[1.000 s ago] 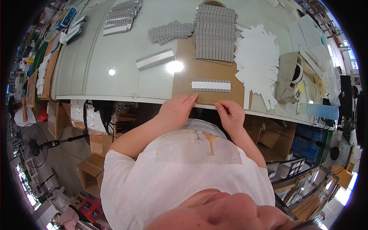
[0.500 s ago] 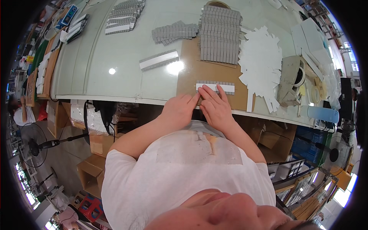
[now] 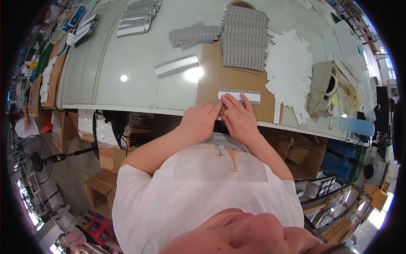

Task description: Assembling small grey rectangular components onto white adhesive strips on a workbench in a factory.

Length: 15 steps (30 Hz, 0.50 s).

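A grey segmented strip with a white band along it point(image 3: 253, 98) lies on a brown board point(image 3: 209, 63) at the table's near edge. My right hand point(image 3: 240, 121) rests on the strip with fingers stretched out and apart, their tips on the white band. Close beside it, my left hand point(image 3: 198, 120) has its fingers drawn together at the strip's near left corner. Whatever those fingertips pinch, if anything, is too small to make out. Another grey strip with a white band point(image 3: 176, 66) lies to the left, apart from both hands.
Beyond the hands stands a tall stack of grey strips point(image 3: 244, 40), beside a smaller crossed pile point(image 3: 194, 35). White paper strips point(image 3: 289, 72) heap on the right, near a tape dispenser point(image 3: 323, 86) and a blue bottle point(image 3: 356, 126). More banded strips point(image 3: 137, 19) lie far left.
The whole view has shifted very slightly. Both hands keep the same place on the strip, and nothing has visibly been picked up or let go.
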Each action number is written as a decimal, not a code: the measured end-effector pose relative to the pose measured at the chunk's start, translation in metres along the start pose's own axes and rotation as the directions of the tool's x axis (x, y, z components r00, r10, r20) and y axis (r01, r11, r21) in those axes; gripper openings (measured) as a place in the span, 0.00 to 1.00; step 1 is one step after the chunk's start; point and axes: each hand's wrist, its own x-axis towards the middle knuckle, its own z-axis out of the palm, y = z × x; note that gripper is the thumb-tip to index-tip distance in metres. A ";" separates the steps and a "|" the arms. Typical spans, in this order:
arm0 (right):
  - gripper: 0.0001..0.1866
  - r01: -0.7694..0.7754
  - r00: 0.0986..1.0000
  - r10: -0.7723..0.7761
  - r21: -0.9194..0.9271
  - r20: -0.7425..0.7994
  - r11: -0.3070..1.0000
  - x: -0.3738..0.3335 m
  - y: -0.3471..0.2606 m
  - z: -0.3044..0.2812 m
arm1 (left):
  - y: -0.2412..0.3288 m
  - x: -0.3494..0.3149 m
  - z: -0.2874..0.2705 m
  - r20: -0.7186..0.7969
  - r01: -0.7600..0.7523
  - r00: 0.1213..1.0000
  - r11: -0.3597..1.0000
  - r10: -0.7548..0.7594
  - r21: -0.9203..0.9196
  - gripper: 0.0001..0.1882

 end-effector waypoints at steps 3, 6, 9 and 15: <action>0.06 -0.001 1.000 0.000 0.029 0.016 1.000 -0.001 0.000 0.001 | 0.001 0.000 -0.001 0.007 0.003 1.000 1.000 -0.003 0.005 0.30; 0.06 0.000 1.000 -0.001 0.028 0.012 1.000 -0.001 0.000 0.001 | 0.001 0.000 0.000 0.003 0.001 1.000 1.000 -0.001 0.007 0.30; 0.06 -0.004 1.000 0.004 0.020 0.011 1.000 -0.001 0.000 0.000 | 0.002 0.001 -0.002 0.003 0.000 1.000 1.000 0.000 0.002 0.29; 0.06 0.023 0.990 -0.015 0.059 -0.141 0.998 -0.009 0.000 -0.003 | 0.003 0.001 -0.006 -0.060 -0.006 0.998 0.998 0.002 -0.064 0.24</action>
